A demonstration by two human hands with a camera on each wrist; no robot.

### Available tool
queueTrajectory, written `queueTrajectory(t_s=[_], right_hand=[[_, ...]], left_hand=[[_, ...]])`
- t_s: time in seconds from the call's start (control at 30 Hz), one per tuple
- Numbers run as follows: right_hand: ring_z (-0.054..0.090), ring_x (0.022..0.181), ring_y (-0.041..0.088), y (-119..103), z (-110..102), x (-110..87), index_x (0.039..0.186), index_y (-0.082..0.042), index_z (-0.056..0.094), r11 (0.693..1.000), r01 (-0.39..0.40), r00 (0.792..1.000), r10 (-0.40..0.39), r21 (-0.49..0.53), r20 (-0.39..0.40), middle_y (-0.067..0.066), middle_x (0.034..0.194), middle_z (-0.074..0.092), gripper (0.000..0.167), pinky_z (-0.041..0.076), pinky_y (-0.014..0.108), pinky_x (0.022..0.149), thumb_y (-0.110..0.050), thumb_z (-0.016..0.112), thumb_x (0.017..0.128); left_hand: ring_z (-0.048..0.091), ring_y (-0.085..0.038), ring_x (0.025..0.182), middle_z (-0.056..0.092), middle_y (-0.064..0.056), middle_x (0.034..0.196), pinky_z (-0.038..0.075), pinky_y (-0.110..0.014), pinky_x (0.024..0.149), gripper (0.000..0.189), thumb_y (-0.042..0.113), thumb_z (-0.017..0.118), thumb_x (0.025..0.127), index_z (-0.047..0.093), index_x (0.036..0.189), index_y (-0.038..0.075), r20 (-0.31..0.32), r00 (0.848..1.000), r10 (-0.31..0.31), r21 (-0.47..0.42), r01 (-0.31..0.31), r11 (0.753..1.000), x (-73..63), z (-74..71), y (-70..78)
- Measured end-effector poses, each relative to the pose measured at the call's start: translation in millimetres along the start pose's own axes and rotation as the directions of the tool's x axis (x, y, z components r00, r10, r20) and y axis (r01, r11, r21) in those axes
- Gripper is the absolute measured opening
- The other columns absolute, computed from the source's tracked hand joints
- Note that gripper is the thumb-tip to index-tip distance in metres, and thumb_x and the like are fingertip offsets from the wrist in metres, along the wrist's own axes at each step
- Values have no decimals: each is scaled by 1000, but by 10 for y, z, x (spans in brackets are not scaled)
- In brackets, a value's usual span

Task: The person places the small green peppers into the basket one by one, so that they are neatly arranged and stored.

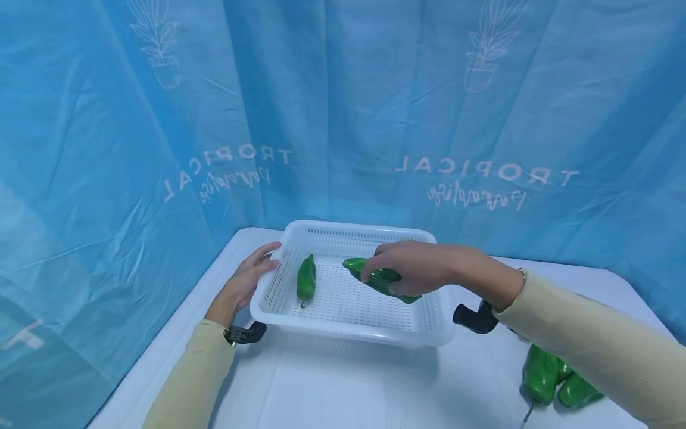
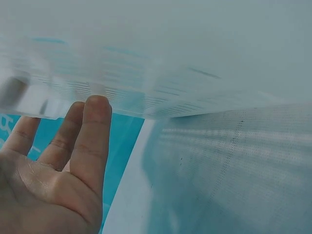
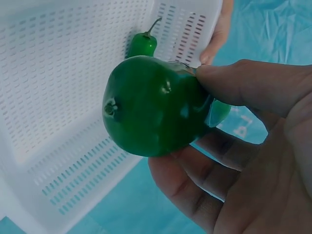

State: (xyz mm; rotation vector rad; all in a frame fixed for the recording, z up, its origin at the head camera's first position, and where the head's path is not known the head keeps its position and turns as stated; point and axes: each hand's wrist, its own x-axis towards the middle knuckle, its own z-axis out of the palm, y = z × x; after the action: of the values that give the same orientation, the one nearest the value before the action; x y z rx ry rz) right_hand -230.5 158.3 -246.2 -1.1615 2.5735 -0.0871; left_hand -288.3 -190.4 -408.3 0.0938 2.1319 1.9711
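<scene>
My right hand (image 1: 409, 262) is above the right part of a white plastic basket (image 1: 351, 335) and grips a long green pepper (image 1: 382, 280) between thumb and fingers. In the right wrist view the blunt end of this green pepper (image 3: 151, 107) faces the camera. Another green pepper (image 1: 306, 279) lies inside the basket near its left wall. At the basket's left side, my left hand (image 1: 248, 280) touches the rim with extended fingers. The left wrist view shows fingers (image 2: 92, 136) against the outer wall; its thumb is hidden there.
Several green peppers (image 1: 541, 375) lie on the white table (image 1: 354, 393) at the lower right, partly covered by my right sleeve. A blue printed curtain (image 1: 343, 119) hangs close behind the basket and along the left side.
</scene>
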Motion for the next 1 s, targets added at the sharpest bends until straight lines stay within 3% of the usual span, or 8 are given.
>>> queueTrajectory(t_s=[0.3, 0.57, 0.8, 1.0], right_hand=[[55, 109, 20, 48, 42, 126, 136, -31, 57, 999, 11, 1000, -12, 44, 19, 5, 129, 59, 50, 54, 36, 84, -8, 64, 92], [55, 109, 20, 132, 91, 127, 140, -26, 54, 998, 6, 1000, -8, 70, 24, 6, 130, 59, 53, 54, 34, 82, -7, 63, 92], [56, 115, 21, 209, 79, 180, 141, -24, 53, 995, 7, 1000, -7, 104, 4, 6, 138, 57, 53, 55, 36, 87, -8, 65, 92], [61, 105, 18, 240, 50, 273, 142, -24, 51, 982, -7, 1000, 2, 189, 28, 8, 139, 57, 55, 55, 33, 85, -8, 65, 91]], left_hand=[[46, -40, 138, 34, -12, 159, 51, -53, 103, 62, 30, 51, 103, 22, 158, 27, -14, 1000, 15, -5, -15, 1000, 7, -33, -11], [48, -36, 137, 35, -10, 159, 52, -50, 103, 62, 29, 52, 102, 24, 157, 27, -12, 1000, -5, -36, 4, 999, 15, 33, -71], [48, -37, 136, 37, -11, 158, 51, -51, 103, 61, 26, 52, 102, 27, 156, 25, -34, 999, 4, -33, -5, 999, 4, 36, -52], [49, -37, 136, 37, -11, 158, 52, -50, 102, 61, 28, 53, 102, 26, 157, 26, -29, 1000, 4, -31, -5, 1000, -4, 7, -28]])
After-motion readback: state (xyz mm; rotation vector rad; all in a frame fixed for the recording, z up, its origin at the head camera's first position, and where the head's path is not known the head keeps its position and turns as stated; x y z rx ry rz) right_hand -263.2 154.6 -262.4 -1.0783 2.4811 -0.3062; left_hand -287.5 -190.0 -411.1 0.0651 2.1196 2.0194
